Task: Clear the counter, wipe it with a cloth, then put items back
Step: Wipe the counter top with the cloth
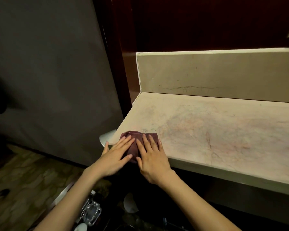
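A folded dark maroon cloth (pixel 135 137) lies at the near left corner of the pale marble counter (pixel 215 130). My left hand (pixel 114 158) presses flat on the cloth's left part with straight fingers. Beside it, my right hand (pixel 153 160) lies flat on the cloth's right part, fingers spread. The two hands nearly touch. Nothing else stands on the counter surface in view.
A beige backsplash (pixel 215 75) rises behind the counter, with dark wood wall above. A grey panel (pixel 48 72) stands to the left. Below, near the floor, sit a clear glass item (pixel 91 212), white dishes (pixel 129 203) and a white rounded object (pixel 106 136) by the counter's corner.
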### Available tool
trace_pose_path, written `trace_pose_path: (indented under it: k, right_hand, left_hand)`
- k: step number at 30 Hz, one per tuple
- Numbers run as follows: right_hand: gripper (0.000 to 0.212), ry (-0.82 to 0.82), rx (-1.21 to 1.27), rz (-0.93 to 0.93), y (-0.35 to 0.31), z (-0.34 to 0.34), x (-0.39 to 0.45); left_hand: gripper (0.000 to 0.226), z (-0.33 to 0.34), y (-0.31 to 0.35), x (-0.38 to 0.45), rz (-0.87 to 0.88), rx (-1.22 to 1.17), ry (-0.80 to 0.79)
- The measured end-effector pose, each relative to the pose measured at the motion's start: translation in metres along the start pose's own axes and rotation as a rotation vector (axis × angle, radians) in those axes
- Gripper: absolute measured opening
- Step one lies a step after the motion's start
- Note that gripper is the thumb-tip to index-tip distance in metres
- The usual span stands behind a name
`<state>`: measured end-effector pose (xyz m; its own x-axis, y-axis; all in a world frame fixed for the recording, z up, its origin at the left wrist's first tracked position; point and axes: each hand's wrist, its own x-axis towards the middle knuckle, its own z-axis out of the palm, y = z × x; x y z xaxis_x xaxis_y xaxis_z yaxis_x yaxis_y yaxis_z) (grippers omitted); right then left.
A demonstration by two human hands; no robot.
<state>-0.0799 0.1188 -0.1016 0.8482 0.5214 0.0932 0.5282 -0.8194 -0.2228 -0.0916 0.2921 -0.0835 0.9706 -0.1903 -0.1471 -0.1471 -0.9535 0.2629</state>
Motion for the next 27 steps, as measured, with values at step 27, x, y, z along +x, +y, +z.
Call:
trace_pose_path:
  k: [27]
  right_hand:
    - [0.065, 0.032, 0.292, 0.131, 0.042, -0.032, -0.009]
  left_hand:
    - [0.048, 0.007, -0.063, 0.047, 0.498, -0.332, 0.361]
